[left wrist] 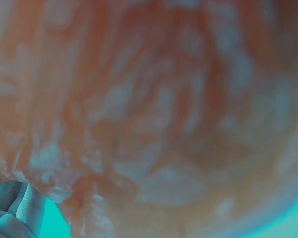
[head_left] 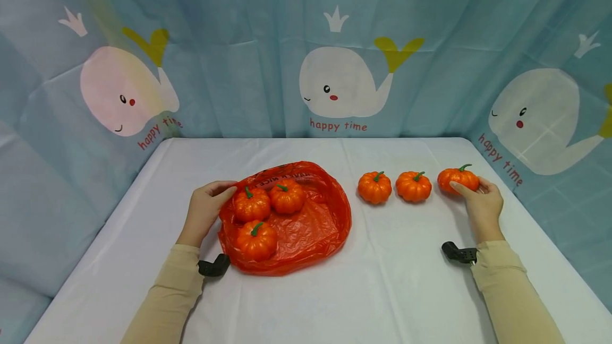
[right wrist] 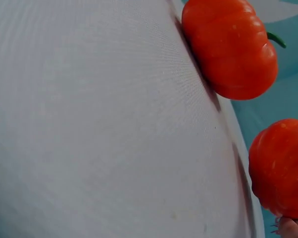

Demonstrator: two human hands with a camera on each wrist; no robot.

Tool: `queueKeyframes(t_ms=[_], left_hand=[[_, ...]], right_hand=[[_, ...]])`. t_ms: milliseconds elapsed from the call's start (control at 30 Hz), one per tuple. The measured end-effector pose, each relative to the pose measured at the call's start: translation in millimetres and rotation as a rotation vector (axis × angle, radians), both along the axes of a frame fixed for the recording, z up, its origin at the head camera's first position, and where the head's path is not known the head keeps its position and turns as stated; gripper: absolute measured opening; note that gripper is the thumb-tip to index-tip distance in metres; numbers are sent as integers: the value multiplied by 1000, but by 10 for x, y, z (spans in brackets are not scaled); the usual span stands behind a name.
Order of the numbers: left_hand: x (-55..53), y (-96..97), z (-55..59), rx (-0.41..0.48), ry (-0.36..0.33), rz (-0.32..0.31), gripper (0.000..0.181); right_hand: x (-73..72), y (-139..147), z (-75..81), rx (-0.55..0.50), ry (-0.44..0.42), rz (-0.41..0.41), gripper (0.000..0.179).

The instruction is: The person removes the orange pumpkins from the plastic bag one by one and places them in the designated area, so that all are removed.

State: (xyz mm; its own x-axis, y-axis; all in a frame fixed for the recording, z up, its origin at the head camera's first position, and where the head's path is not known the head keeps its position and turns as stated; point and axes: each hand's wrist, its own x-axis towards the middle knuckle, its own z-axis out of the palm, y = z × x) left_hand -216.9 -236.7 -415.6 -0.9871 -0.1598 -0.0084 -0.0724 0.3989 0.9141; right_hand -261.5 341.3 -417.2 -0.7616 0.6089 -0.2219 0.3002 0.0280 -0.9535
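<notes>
My left hand (head_left: 203, 211) pinches the left rim of a red plastic bag (head_left: 311, 230), which lies spread with its mouth facing up. Three small orange pumpkins with green stems are inside: one pumpkin (head_left: 252, 205) by my thumb, another pumpkin (head_left: 287, 196) beside it, and a third pumpkin (head_left: 257, 241) nearer me. Blurred bag plastic (left wrist: 154, 109) fills most of the left wrist view. At the far right, my right hand (head_left: 486, 207) grips a pumpkin (head_left: 456, 180) between thumb and fingers. The same pumpkin (right wrist: 282, 168) appears tilted at the right wrist view's edge, with a fingertip beneath it.
Two more pumpkins stand on the white table (head_left: 397, 280) between bag and right hand: a left pumpkin (head_left: 375, 188) and a right pumpkin (head_left: 413, 187). A blue curtain (head_left: 239, 68) printed with whales hangs behind and along the sides. Each wrist carries a small black device (head_left: 460, 252).
</notes>
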Motion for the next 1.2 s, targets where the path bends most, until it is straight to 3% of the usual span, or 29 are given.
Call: queueKeyframes(t_ms=[233,567,833,967,1100,1200], left_hand=[[-1,7,0,1,-1,1,49],[1,3,7,-1,16,-7,47],[-13,0,-20,2,5,-5,49],[-23,6,-26,9,-1,-3,48],[-21,11,-18,15,7,-11,48],[-13,5,-10,9,17,-9,47]], right_hand=[[-20,-5,-25,45,-32,18,86],[22,115,-31,167,-131,192,89],[54,128,-62,178,-190,228,88],[148,66,15,173,-151,190,87],[310,-72,149,153,-58,120,83],[442,-239,255,108,11,111,78]])
